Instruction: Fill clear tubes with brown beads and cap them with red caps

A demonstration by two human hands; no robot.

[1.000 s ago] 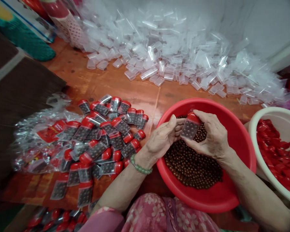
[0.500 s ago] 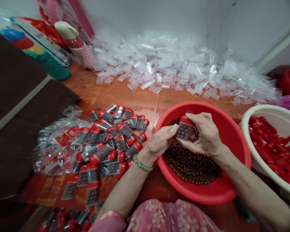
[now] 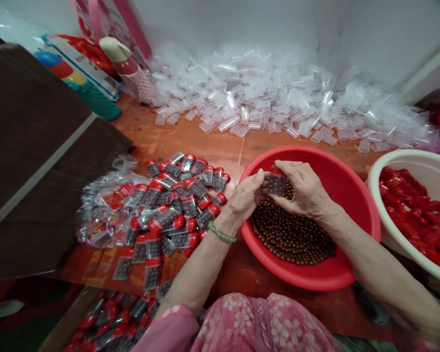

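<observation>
Above the red basin (image 3: 355, 215), my right hand (image 3: 302, 188) holds a small clear box (image 3: 276, 185) with a red cap between thumb and fingers. Dark round beads show through its wall. My left hand (image 3: 246, 195), with a green bead bracelet (image 3: 222, 233) on the wrist, has its curled fingers against the box's left edge; its thumb is raised off the front. Brown shiny beads (image 3: 293, 234) lie in the basin below. Many filled, red-capped boxes (image 3: 168, 210) are piled left of my left forearm.
Empty clear cases (image 3: 256, 98) lie heaped along the wall. A white tub (image 3: 374, 183) of red caps (image 3: 410, 210) stands at right. A dark brown panel (image 3: 40, 156), plastic bags (image 3: 99, 215) and a flask (image 3: 126, 63) are on the left. More filled boxes (image 3: 113, 318) sit lower left.
My left thumb has come off the front of the box. Both hands and the box have moved slightly, and the view has shifted a little.
</observation>
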